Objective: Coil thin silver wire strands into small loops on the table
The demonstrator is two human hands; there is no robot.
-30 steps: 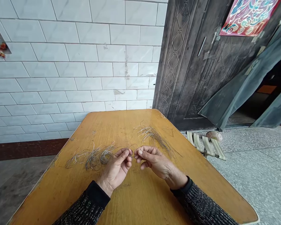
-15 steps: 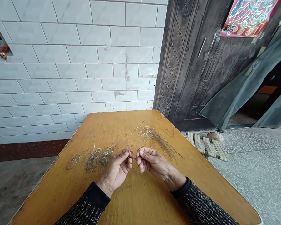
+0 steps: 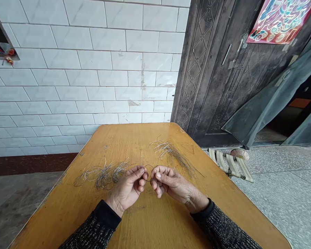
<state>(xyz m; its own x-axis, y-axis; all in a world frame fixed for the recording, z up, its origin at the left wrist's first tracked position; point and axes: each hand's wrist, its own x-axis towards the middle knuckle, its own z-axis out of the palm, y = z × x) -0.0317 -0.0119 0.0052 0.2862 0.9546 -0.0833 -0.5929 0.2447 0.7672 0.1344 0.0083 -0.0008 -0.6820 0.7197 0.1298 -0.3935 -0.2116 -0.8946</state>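
A thin wire (image 3: 148, 165) curves in a small loop between my two hands, with one end standing up above the left fingers. My left hand (image 3: 131, 186) pinches it between thumb and forefinger. Facing it, my right hand (image 3: 171, 183) has thumb and fingers closed on the other side of the loop. Left of my hands lie coiled bundles of thin wire (image 3: 105, 175) on the wooden table (image 3: 134, 138). A loose bunch of straighter wires (image 3: 175, 154) lies beyond my right hand.
A white tiled wall (image 3: 67, 79) stands behind the table. To the right are a dark carved door (image 3: 197, 76), a grey-green curtain (image 3: 264, 103) and a low stool with striped webbing (image 3: 230, 164) on the floor.
My right hand has turned slightly and its lower fingers have dropped a little. The wire loop between the hands looks rounder, and the upright end stands straighter. The view has shifted slightly.
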